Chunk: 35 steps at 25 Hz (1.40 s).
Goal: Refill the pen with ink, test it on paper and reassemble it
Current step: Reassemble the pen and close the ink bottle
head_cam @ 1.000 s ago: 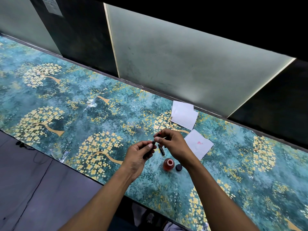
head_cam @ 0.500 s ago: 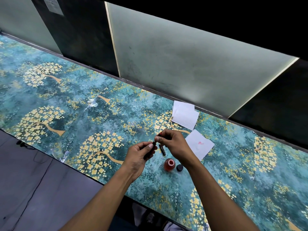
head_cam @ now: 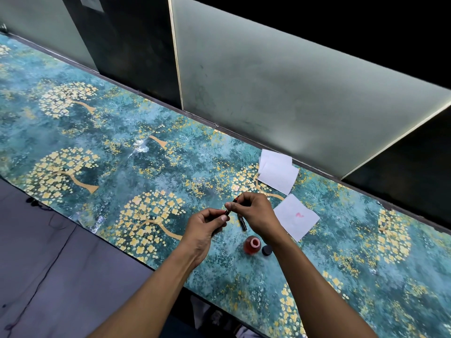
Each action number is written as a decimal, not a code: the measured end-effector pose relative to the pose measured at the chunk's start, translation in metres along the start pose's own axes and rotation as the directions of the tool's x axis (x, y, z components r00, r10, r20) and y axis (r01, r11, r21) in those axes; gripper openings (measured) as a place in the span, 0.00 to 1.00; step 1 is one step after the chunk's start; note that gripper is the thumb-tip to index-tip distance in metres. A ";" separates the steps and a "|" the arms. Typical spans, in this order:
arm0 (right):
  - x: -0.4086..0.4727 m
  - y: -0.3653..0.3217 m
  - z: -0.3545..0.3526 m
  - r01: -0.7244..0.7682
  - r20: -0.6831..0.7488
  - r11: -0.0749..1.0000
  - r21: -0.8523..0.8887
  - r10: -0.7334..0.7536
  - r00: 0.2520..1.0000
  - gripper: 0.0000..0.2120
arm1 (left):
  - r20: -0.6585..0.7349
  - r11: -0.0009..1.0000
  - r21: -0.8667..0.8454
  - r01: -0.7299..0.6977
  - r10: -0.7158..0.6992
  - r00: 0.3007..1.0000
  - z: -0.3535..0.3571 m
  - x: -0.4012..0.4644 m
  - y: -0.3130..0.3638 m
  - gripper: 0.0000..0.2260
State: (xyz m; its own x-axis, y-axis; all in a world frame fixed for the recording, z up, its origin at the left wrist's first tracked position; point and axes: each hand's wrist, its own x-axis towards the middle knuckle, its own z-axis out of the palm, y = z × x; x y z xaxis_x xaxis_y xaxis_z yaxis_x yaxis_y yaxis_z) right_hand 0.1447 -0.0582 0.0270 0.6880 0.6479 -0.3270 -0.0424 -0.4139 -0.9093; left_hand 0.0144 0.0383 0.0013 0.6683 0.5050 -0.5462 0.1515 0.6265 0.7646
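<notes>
Nearest, low in the middle of the frame: open ink bottle (head_cam: 252, 244), red inside, standing on the table (head_cam: 97, 147), with small dark bottle cap (head_cam: 266, 250) lying just beside it on the right. A little farther, in the middle: left hand (head_cam: 205, 226) with fingers curled, pinching one dark end of the pen (head_cam: 228, 211). Right hand (head_cam: 253, 211) just beside it, fingers curled too, pinching the other end, thumb and finger meeting the left ones. Pen mostly hidden by fingers, so hard to tell which part sits in which hand. Under the right hand, flat on the table: another dark pen part (head_cam: 242, 222), touching no hand. Looks like the joining or twisting step, with pieces brought end to end. To do it well: hold both ends straight in one line, turn slowly and softly, stop when snug, keep inky tip away from skin, stay clear of the open bottle so no bump tips it over. Farther, right of the middle: white test paper (head_cam: 295, 217) with a small red mark, so testing likely done already. Farther again, upper right by the wall: spare white papers (head_cam: 278, 174), stacked a bit crooked, well apart from the bottle.
</notes>
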 end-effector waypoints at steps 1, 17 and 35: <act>0.002 0.000 0.001 -0.004 0.000 1.000 -0.018 0.004 1.000 0.15 | -0.001 1.000 0.006 -0.006 0.006 1.000 -0.001 0.001 0.001 0.05; 0.014 0.001 0.006 -0.004 -0.021 0.999 -0.043 0.003 1.000 0.20 | -0.022 0.999 0.044 -0.029 0.030 0.999 -0.001 0.009 0.005 0.05; 0.018 0.004 -0.003 -0.086 -0.059 0.992 -0.095 0.081 0.995 0.23 | -0.122 0.987 0.142 -0.079 0.096 0.988 -0.008 0.013 0.002 0.04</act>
State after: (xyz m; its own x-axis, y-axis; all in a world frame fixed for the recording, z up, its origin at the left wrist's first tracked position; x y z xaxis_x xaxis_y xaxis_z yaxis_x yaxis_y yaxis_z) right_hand 0.1592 -0.0501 0.0178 0.7242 0.5732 -0.3834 -0.0327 -0.5268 -0.8494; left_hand 0.0171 0.0511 -0.0069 0.5862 0.6314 -0.5077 0.2007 0.4940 0.8460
